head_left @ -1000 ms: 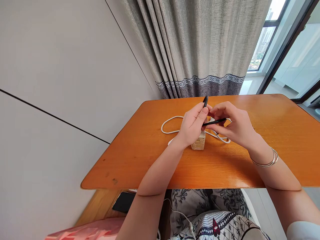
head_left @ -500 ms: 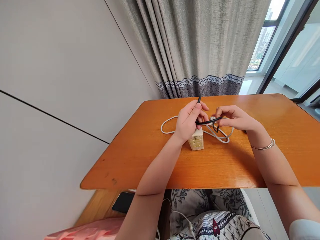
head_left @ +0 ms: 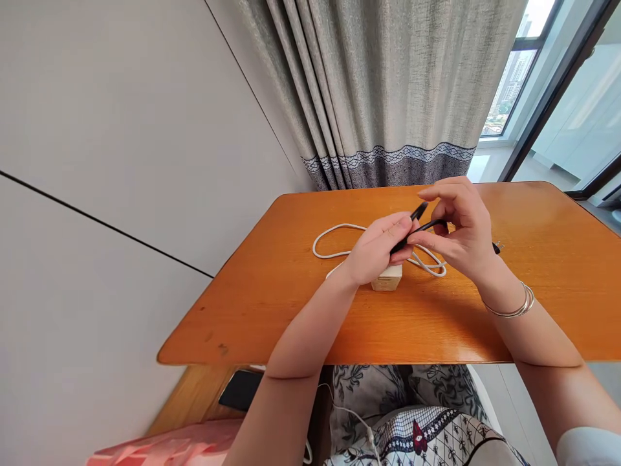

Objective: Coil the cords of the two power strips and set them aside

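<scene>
Over the middle of an orange wooden table [head_left: 291, 310], both my hands grip a thin black cable [head_left: 420, 220]. My left hand [head_left: 378, 249] pinches a folded part of it, one end sticking up between the hands. My right hand [head_left: 458, 230] is closed round the cable just to the right, with silver bangles on its wrist. The cable's black plug [head_left: 495, 246] lies on the table behind my right hand. Under my left hand stands a beige cube socket [head_left: 387, 278], and its white cord [head_left: 339, 239] loops across the table behind it.
A grey curtain [head_left: 388, 97] hangs behind the table, with a window to the right and a plain wall to the left. A black phone [head_left: 240, 390] lies below the table's near edge. Patterned fabric [head_left: 417, 421] and a thin white wire are in my lap.
My right hand has risen and closed in on the left, bending the black cable up and over. My left hand shifted slightly right and lower over the cube socket.
</scene>
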The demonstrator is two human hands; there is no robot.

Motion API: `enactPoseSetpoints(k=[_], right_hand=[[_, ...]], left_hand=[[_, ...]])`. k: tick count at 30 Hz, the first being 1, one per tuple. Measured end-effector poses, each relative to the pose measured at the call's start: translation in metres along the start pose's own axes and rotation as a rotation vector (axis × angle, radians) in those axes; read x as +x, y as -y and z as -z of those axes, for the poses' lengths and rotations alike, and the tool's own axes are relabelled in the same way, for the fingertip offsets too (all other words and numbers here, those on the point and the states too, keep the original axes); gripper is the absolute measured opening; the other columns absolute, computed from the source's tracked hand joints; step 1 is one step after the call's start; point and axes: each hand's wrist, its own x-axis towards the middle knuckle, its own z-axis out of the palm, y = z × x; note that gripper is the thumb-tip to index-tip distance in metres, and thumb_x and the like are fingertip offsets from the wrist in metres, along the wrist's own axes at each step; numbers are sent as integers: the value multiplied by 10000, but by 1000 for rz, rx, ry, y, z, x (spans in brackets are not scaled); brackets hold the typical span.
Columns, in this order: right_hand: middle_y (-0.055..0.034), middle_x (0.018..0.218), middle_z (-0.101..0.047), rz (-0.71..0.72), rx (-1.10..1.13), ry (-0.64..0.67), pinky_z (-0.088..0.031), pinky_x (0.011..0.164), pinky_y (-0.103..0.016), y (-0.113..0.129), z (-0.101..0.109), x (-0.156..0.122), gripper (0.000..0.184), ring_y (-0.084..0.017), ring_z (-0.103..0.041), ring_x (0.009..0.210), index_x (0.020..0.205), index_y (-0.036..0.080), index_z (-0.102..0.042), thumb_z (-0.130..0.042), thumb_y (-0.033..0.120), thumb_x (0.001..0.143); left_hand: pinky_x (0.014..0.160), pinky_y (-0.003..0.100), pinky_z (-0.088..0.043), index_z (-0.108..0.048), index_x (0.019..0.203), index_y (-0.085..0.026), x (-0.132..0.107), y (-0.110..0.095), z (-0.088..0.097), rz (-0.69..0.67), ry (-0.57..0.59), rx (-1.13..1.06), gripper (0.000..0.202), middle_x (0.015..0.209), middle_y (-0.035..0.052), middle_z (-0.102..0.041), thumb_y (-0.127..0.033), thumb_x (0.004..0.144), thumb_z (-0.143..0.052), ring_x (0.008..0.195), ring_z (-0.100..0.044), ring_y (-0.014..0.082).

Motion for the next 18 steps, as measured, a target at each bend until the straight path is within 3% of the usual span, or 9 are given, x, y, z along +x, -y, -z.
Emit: enactPoseSetpoints(k=[4,8,11,18], right_hand=[[-77,1059,-652,17,62,135,-504,573,-294,-8,5,2,512,-141,-546,686,1229,258,-676,-785,533,811],[-57,1007,-708,-46,162,258,-473,532,-264,-20,9,5,445,-104,-514,597,1265,250,-669,-722,472,883],[-30,860,-711,-135,239,222,-406,474,-240,-29,8,5,321,-77,-451,510,1125,214,-708,-605,470,962],[-4,674,-618,-208,283,154,-344,474,-242,-29,-2,3,463,-97,-440,521,915,206,-700,-531,634,965]], left_hand=[[379,192,-120,-441,660,-200,0,-4,8,55,84,-22,556,501,-89,-287,-682,802,-680,387,-159,24],[366,175,-134,-374,604,-211,3,-7,21,48,38,-142,511,431,-108,-198,-560,829,-672,363,-115,25],[357,159,-156,-370,599,-209,5,-9,23,99,6,-194,469,414,-111,-180,-480,887,-622,351,-109,28],[342,145,-185,-354,626,-209,5,-12,18,234,16,-284,485,419,-113,-156,-480,1012,-471,334,-89,36]])
